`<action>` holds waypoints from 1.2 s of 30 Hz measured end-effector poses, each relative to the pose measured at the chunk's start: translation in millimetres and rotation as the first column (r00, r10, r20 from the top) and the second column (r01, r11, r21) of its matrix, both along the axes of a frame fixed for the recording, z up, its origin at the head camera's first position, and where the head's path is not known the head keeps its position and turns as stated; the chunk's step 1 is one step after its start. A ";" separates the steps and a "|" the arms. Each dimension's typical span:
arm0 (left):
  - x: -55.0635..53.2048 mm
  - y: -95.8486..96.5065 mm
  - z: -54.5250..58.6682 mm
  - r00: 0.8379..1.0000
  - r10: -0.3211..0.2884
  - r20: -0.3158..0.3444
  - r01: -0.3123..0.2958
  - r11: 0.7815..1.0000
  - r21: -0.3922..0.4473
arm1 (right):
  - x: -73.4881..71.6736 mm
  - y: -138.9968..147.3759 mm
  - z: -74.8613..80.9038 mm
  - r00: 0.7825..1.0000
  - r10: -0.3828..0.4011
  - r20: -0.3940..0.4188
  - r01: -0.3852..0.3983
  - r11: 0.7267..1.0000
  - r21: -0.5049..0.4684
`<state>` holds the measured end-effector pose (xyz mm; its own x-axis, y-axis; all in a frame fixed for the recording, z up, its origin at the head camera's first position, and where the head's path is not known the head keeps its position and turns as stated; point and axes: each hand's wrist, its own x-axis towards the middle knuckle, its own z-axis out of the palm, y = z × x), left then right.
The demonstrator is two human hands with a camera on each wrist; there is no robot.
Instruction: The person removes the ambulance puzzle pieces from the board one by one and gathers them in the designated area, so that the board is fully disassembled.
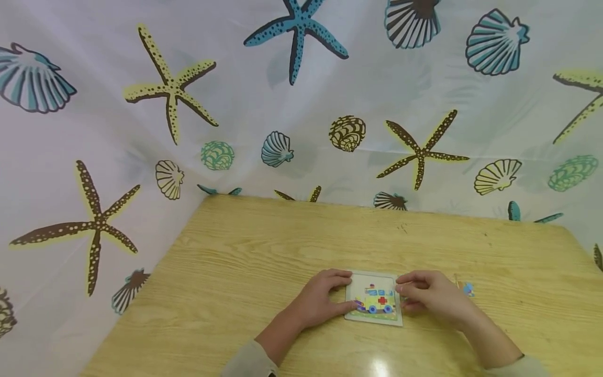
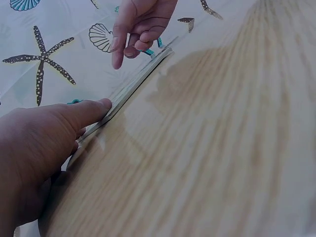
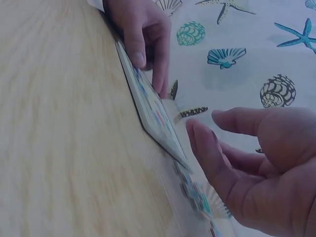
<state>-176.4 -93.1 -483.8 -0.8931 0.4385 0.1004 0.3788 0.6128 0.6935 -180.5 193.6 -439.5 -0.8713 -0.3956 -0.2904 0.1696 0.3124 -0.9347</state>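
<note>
A small square jigsaw puzzle board [image 1: 398,320] with a pale frame lies on the table, showing a yellow ambulance [image 1: 377,294] with a red cross and blue wheels. Its upper left part is blank. My left hand [image 1: 314,299] holds the board at its left side, thumb on the lower part and fingers along the upper left edge. Over the board's right edge hovers my right hand [image 1: 440,298]; in the right wrist view its thumb and forefinger stand apart with nothing between them. Loose puzzle pieces [image 3: 195,193] lie beside the board, partly hidden by the right hand.
The board rests on a wood-grain table [image 1: 235,262]. A blue loose piece [image 1: 468,289] shows just beyond the right hand. A white curtain [image 1: 311,99] printed with starfish and shells borders the table at the back and left.
</note>
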 end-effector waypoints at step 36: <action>-1.7 2.0 -0.1 0.999 0.002 -0.048 -0.002 1.000 0.012 | -1.3 -38.8 -13.3 0.975 0.154 -0.160 -0.140 0.986 0.093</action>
